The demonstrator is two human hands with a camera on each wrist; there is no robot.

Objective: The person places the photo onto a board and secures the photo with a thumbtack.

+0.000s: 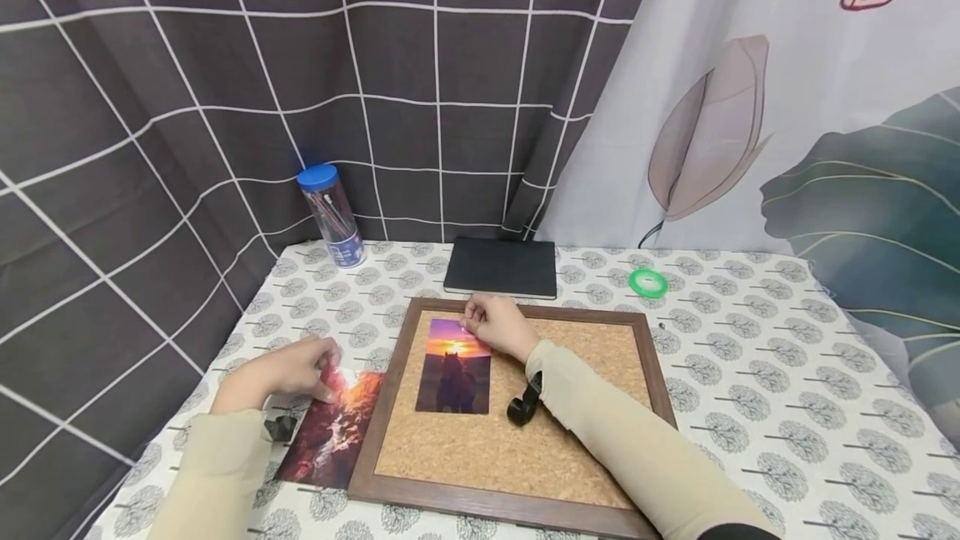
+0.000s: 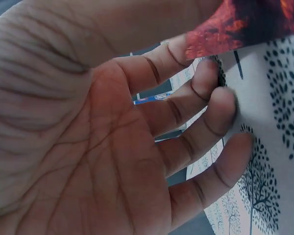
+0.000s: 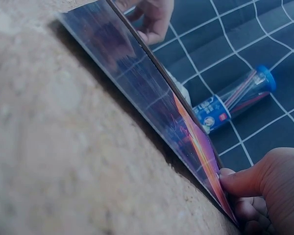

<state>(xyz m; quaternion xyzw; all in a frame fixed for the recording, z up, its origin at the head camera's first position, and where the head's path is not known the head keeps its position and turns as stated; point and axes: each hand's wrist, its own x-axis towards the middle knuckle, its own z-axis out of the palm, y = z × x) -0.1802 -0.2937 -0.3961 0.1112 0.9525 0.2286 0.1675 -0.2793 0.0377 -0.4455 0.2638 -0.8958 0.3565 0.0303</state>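
Note:
My right hand [image 1: 497, 325] is at the upper right corner of a sunset photo with a dark horse [image 1: 452, 377], its thumb and fingers pinching that corner. The photo lies over the left part of a wood-framed cork board [image 1: 570, 440]; in the right wrist view a shadowed gap shows under its long edge. To the left, my left hand [image 1: 296, 369] pinches a red canyon photo [image 1: 333, 427] near its top, between thumb and index finger. This photo lies beside the board's left frame. In the left wrist view the other fingers [image 2: 206, 112] are loosely bent.
Behind the board lies a black notebook [image 1: 501, 267]. A clear tube with a blue lid [image 1: 332, 215] stands at the back left, and a green tape roll [image 1: 648, 283] lies at the back right. A tree-patterned cloth [image 1: 780, 407] covers the table; curtains [image 1: 450, 65] hang behind.

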